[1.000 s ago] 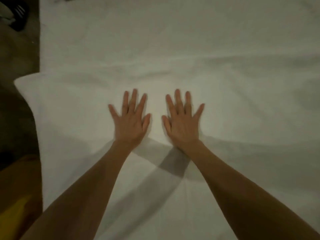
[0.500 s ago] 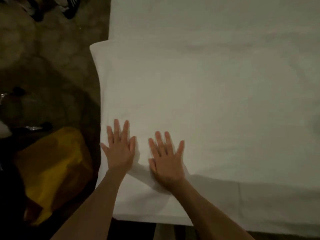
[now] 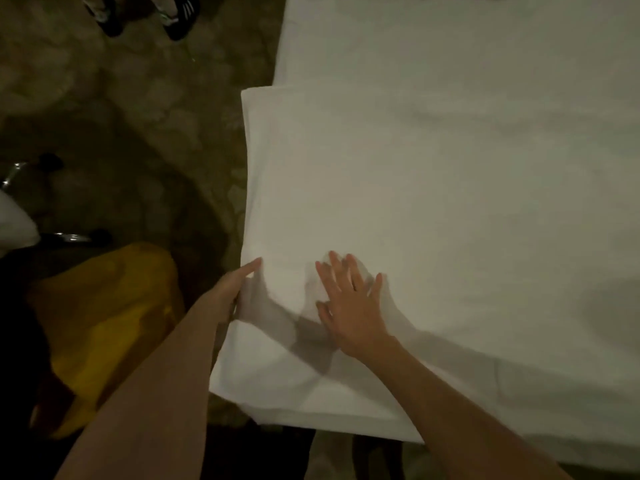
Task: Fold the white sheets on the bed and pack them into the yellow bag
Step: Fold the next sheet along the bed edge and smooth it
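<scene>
A folded white sheet (image 3: 398,202) lies flat on the bed, and its left edge hangs slightly past the bed's side. My left hand (image 3: 232,292) is at that left edge near the front corner. One digit lies on top and the other fingers are tucked under the fabric, gripping it. My right hand (image 3: 349,306) rests palm down on the sheet with its fingers spread, a short way to the right of the left hand. The yellow bag (image 3: 104,323) sits crumpled on the floor to the left of the bed, beside my left forearm.
The stone floor (image 3: 138,133) runs along the bed's left side. A person's dark shoes (image 3: 180,19) stand at the top left. A white object with metal legs (image 3: 14,220) is at the far left. The bed's front edge (image 3: 346,427) is close to me.
The view has shifted left and nearer. My left hand slid from flat on the sheet to its left edge and took hold of it. My right hand stays flat.
</scene>
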Demonstrator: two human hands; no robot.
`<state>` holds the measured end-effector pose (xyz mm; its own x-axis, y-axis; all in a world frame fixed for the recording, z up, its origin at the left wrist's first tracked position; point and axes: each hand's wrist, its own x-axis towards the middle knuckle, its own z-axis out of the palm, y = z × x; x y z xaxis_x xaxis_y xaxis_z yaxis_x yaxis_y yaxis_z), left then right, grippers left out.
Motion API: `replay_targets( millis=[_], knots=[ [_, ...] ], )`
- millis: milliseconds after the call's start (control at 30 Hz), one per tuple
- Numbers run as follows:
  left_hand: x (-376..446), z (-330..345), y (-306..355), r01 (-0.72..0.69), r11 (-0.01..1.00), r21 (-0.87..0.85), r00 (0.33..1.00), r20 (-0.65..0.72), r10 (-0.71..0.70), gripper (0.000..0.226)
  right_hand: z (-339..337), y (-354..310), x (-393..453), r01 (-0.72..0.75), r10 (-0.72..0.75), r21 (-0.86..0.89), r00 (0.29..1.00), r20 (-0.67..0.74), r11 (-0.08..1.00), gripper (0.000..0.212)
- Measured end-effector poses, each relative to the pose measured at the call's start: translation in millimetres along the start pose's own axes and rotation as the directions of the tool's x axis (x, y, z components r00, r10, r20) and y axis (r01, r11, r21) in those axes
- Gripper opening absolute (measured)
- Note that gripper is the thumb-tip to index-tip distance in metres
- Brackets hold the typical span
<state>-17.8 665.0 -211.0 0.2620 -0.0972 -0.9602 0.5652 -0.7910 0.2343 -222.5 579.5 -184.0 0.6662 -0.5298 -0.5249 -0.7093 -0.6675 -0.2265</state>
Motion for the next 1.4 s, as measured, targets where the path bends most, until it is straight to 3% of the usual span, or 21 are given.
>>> replay_targets(
  millis=[167, 233, 333, 500, 633, 700, 767, 867, 967, 1033, 1100, 1233, 1400],
  knots=[
    [9.3, -9.4, -26.6, -0.046, 0.996, -0.077, 0.994, -0.104, 0.038, 0.094, 18.5, 6.6, -0.1, 0.058, -0.054, -0.118, 0.998, 0.036, 0.991, 0.073],
    [10.0, -14.7, -30.4, -0.107, 0.994, -0.033, 0.979, -0.178, 0.099, 0.086, 16.6, 5.1, 0.0, 0.062, -0.054, -0.116, 0.996, 0.069, 0.991, 0.075],
    [-3.4, -20.5, -26.7, -0.228, 0.951, 0.211, 0.894, -0.342, 0.290, 0.057, 2.7, 4.0, 0.0, 0.069, -0.060, -0.055, 0.986, 0.158, 0.996, 0.077],
    [-38.9, -22.0, -18.5, -0.288, 0.900, 0.328, 0.875, -0.291, 0.386, 0.046, -41.0, 3.0, 9.3, 0.001, -0.048, 0.120, 0.919, 0.392, 0.993, 0.070],
    [-67.7, -12.8, -8.6, -0.216, 0.824, 0.523, 0.932, -0.140, 0.334, 0.059, -69.8, -15.1, -19.9, -0.082, -0.072, 0.372, 0.922, 0.381, 0.925, 0.062],
    [-76.8, -7.7, -1.7, -0.199, 0.747, 0.634, 0.932, -0.114, 0.345, 0.057, -70.6, -28.4, -45.2, -0.084, -0.113, 0.440, 0.908, 0.403, 0.894, 0.058],
    [-84.2, -5.2, 3.5, -0.218, 0.731, 0.647, 0.926, -0.100, 0.365, 0.049, -63.2, -39.8, -67.2, -0.132, -0.121, 0.500, 0.889, 0.442, 0.856, 0.060],
    [-100.0, -11.6, 4.7, -0.182, 0.725, 0.665, 0.934, -0.114, 0.339, 0.050, -55.8, -45.3, -90.7, -0.173, -0.094, 0.497, 0.879, 0.468, 0.850, 0.059],
    [-118.7, -23.9, -2.3, -0.034, 0.581, 0.813, 0.944, -0.166, 0.287, 0.052, -65.0, -36.1, -103.2, -0.111, -0.106, 0.396, 0.868, 0.486, 0.912, 0.057],
    [-136.1, -25.8, -2.9, 0.062, 0.476, 0.877, 0.942, -0.210, 0.264, 0.055, -79.5, -25.7, -103.9, -0.075, -0.087, 0.316, 0.879, 0.469, 0.946, 0.054],
    [-154.8, -20.4, 3.0, 0.061, 0.408, 0.911, 0.934, -0.196, 0.297, 0.055, -99.9, -16.8, -99.4, -0.034, -0.064, 0.232, 0.912, 0.404, 0.972, 0.050],
    [-190.6, 10.0, 33.4, -0.084, 0.310, 0.947, 0.872, -0.081, 0.484, 0.035, -161.2, -4.5, -77.3, 0.063, -0.072, 0.059, 0.984, 0.165, 0.996, 0.042],
    [-236.2, 54.5, 77.7, -0.225, 0.251, 0.941, 0.808, 0.036, 0.588, 0.027, -247.6, 5.0, -55.6, 0.091, -0.091, -0.007, 0.996, -0.011, 0.996, 0.039]
  ],
)
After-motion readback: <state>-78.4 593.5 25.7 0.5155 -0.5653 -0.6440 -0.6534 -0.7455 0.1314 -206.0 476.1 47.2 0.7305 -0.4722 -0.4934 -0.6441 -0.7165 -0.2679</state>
